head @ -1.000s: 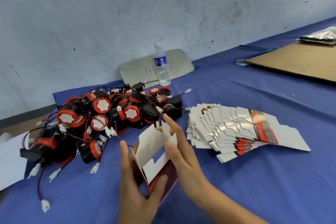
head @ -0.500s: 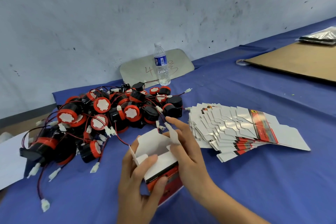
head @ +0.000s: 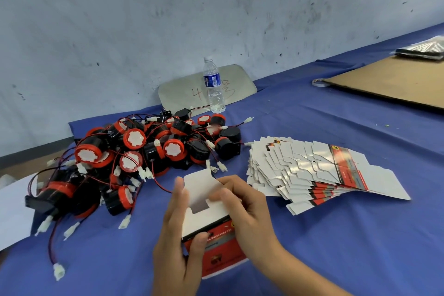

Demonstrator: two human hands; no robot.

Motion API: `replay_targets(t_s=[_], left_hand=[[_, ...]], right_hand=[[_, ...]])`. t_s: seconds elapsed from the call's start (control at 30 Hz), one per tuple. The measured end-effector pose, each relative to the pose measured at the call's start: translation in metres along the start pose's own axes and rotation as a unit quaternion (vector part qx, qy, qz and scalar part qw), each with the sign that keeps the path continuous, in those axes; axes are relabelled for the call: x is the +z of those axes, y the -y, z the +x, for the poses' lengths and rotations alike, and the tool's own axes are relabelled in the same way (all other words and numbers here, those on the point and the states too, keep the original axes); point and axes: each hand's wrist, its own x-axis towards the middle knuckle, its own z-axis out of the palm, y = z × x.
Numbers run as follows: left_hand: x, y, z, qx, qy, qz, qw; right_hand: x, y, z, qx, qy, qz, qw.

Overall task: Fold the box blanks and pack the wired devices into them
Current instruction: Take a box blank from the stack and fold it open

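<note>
left hand (head: 179,243) grips box (head: 211,218) | right hand (head: 247,209) pinches flap

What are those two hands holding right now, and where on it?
A half-folded box. The left hand grips its left side, thumb on the printed front; the right hand holds the right side, its fingers on the white flaps.

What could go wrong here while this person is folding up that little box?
The white-and-red cardboard box is half-formed, held between the left hand and right hand; a tight grip might crease its flaps. The pile of black-and-red wired devices has tangled red wires, so lifting one may drag others along. The fanned stack of flat box blanks lies close to the right forearm and could be knocked askew.
</note>
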Motion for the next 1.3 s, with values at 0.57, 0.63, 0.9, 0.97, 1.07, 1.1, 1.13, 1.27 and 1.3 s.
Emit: replay_targets(t_s=[0.57, 0.63, 0.9, 0.97, 1.07, 1.1, 1.13, 1.27, 1.3], left_hand=[[0.000, 0.009, -0.005, 0.038, 0.016, 0.042, 0.998], [0.001, 0.008, 0.000, 0.034, -0.017, 0.015, 0.999], [-0.003, 0.004, 0.005, -0.076, -0.080, -0.069, 0.992], [-0.004, 0.004, 0.004, -0.086, -0.077, -0.050, 0.992], [-0.003, 0.003, 0.002, -0.086, -0.073, -0.064, 0.992], [-0.003, 0.003, 0.001, -0.088, -0.052, -0.071, 0.992], [-0.002, 0.003, 0.000, -0.088, -0.019, -0.071, 0.993], [0.005, 0.009, -0.002, -0.118, 0.088, -0.051, 0.988], [0.006, 0.009, -0.002, -0.145, 0.083, -0.053, 0.984]], right_hand=[[-0.011, 0.012, 0.012, 0.115, 0.106, 0.087, 0.984], [-0.013, 0.012, 0.015, 0.141, 0.126, 0.063, 0.980], [-0.043, 0.019, 0.026, 0.390, 0.285, 0.080, 0.872], [-0.042, 0.020, 0.024, 0.415, 0.310, 0.094, 0.850], [-0.034, 0.016, 0.023, 0.397, 0.289, 0.113, 0.864], [-0.033, 0.014, 0.023, 0.381, 0.267, 0.118, 0.878], [-0.033, 0.013, 0.024, 0.363, 0.242, 0.124, 0.892], [-0.035, 0.011, 0.026, 0.296, 0.189, 0.178, 0.919], [-0.034, 0.011, 0.025, 0.285, 0.191, 0.170, 0.924]])
